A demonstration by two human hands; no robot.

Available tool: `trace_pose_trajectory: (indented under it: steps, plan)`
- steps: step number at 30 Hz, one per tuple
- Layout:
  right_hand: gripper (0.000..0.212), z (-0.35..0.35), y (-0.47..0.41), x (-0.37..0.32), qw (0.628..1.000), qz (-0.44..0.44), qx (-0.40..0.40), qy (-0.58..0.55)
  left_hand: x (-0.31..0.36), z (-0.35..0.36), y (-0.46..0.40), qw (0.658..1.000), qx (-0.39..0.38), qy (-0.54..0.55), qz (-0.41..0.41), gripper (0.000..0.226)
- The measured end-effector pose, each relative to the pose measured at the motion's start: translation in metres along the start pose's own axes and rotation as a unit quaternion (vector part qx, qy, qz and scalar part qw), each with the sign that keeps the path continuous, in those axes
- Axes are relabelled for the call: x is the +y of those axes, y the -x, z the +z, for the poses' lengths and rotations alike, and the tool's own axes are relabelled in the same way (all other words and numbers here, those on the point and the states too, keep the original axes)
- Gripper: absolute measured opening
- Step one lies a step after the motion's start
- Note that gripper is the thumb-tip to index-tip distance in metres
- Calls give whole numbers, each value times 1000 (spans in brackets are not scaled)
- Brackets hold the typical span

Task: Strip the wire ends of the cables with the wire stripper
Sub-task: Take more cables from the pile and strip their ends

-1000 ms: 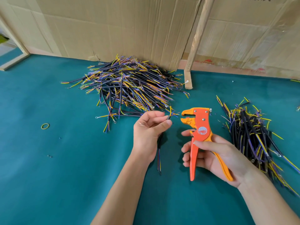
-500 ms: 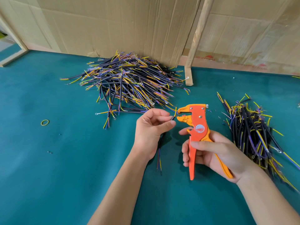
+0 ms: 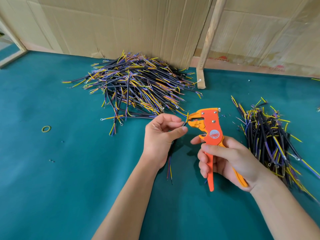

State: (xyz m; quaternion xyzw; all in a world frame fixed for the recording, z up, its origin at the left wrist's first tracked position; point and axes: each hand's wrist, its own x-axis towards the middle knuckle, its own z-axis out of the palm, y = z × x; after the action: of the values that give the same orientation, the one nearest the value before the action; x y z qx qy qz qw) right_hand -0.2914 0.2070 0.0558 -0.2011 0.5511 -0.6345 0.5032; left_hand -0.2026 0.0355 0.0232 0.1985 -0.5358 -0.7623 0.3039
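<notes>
My left hand (image 3: 161, 135) pinches a short black cable (image 3: 170, 155) between thumb and fingers. Its yellow wire end points up at the jaws of the orange wire stripper (image 3: 210, 130). The cable's lower end, with thin coloured wires, hangs below my palm. My right hand (image 3: 226, 158) grips the stripper by its two handles, jaws pointing left. The wire tip is at or just inside the jaws. A large heap of black cables (image 3: 136, 87) with yellow and purple wires lies behind my hands. A second pile of cables (image 3: 270, 135) lies to the right.
Everything sits on a green cloth table (image 3: 69, 170). Cardboard sheets (image 3: 121, 23) and a wooden post (image 3: 207, 45) stand along the back. A yellow rubber band (image 3: 46, 129) lies at the left, with small bits of stripped insulation scattered about.
My two hands have come together: the stripper's jaws moved left and the cable's yellow end now meets them. The view has shifted slightly.
</notes>
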Motion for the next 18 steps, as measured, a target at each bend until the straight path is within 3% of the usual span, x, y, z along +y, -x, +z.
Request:
trace_pose_trajectory:
  steps: [8, 13, 18]
  plan:
    - [26, 0, -2, 1, 1000, 2, 6, -5, -1, 1, 0, 1000, 0, -5, 4, 33]
    - [18, 2, -6, 2, 999, -22, 50, -2, -2, 3, -2, 999, 9, -35, 8, 33]
    - [23, 5, -7, 4, 998, -25, 59, -3, -2, 2, -1, 999, 16, -30, 10, 30]
